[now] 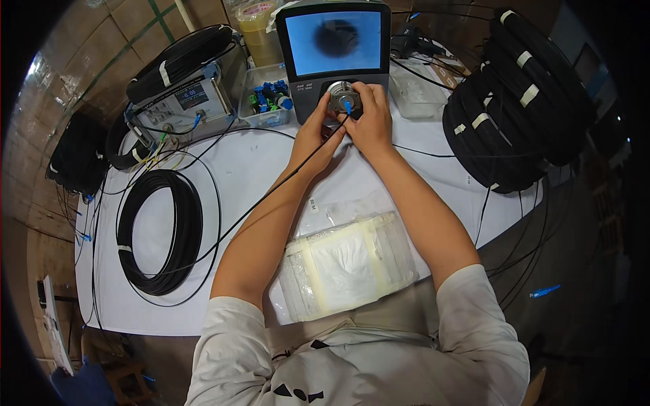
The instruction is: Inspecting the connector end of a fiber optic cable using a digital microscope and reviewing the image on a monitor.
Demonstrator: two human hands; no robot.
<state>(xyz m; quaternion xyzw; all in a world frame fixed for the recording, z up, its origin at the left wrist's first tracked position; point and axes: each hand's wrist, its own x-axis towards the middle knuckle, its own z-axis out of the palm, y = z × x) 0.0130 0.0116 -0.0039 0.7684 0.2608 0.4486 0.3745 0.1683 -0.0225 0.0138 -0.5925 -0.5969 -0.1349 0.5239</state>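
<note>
A table with a white cover carries a coil of black cable, a grey meter box, a dark screen device, a clear plastic bin and clear plastic bags.

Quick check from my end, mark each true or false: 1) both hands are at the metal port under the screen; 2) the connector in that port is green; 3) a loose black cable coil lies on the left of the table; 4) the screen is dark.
1) True: left hand and right hand meet at the metal port.
2) False: the connector is blue.
3) True: the cable coil lies on the white table.
4) False: the screen is lit light blue with a dark blot.
</note>
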